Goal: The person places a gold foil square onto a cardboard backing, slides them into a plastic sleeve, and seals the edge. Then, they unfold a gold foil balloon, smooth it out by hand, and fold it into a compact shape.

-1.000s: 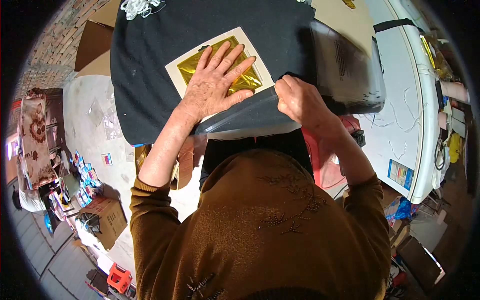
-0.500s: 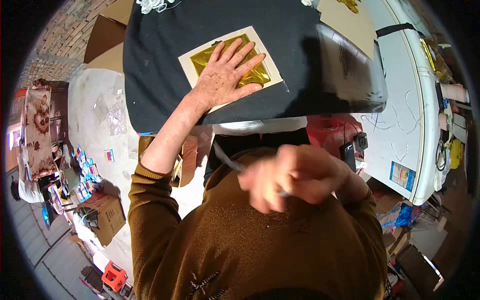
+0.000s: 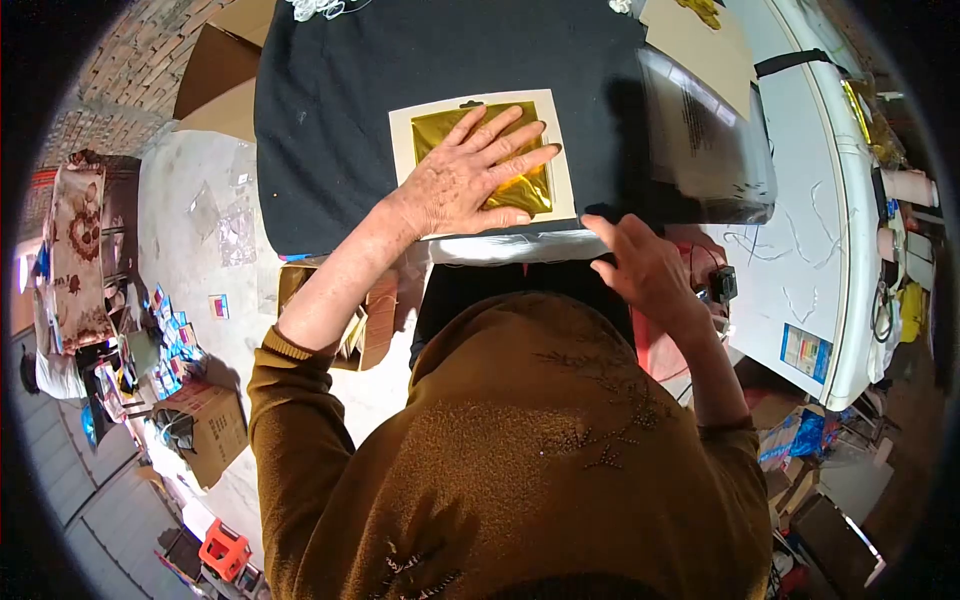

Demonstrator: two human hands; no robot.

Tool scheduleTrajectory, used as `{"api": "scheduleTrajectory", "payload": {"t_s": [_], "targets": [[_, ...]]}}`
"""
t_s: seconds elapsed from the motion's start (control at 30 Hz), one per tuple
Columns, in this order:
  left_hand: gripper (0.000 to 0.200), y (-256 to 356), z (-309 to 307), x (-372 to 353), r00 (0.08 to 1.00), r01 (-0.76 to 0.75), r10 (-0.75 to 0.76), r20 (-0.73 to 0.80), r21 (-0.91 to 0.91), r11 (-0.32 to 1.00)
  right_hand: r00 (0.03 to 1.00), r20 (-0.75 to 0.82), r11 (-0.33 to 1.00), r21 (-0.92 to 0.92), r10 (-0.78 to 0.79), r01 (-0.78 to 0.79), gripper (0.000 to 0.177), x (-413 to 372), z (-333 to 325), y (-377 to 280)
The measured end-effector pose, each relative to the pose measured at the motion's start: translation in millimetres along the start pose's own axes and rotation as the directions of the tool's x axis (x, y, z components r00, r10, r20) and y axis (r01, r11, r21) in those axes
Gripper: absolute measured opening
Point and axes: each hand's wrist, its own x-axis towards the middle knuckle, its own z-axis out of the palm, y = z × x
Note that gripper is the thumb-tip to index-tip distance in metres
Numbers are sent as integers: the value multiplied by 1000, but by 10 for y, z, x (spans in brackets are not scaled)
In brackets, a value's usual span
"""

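My left hand lies flat with spread fingers on a shiny gold foil sheet, which rests on a beige card with a small dark hanging slot at its top. The card sits near the front edge of a black cloth that covers the table. Just off the card's lower right corner is my right hand, its index finger stretched toward that corner and its thumb apart. The other fingers of this hand are curled and partly hidden; I see nothing held there.
White thread hangs along the table's front edge. On the right stand a clear plastic bag, another beige card with gold material, and a white surface with loose threads. White strands lie at the back left.
My left hand and the card have moved right and toward me, and the card is now squarer to the table edge. My right hand has risen from my chest to the card's corner.
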Motion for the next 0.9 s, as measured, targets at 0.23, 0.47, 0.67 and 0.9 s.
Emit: {"api": "scheduleTrajectory", "payload": {"t_s": [0.23,0.47,0.67,0.9], "targets": [[78,-4,-7,20,1000,-15,15,8,12,1000,976,-182,992,-8,-122,122,39,71,427,166],[75,-16,-12,31,998,-22,22,50,7,1000,918,-368,983,46,-148,177,16,343,378,59],[75,-13,-3,29,998,-23,23,54,-4,1000,944,-318,973,231,86,-11,12,381,482,35],[65,-9,-11,28,998,-17,14,59,54,998,915,-360,975,182,185,-126,13,446,566,-92]]}}
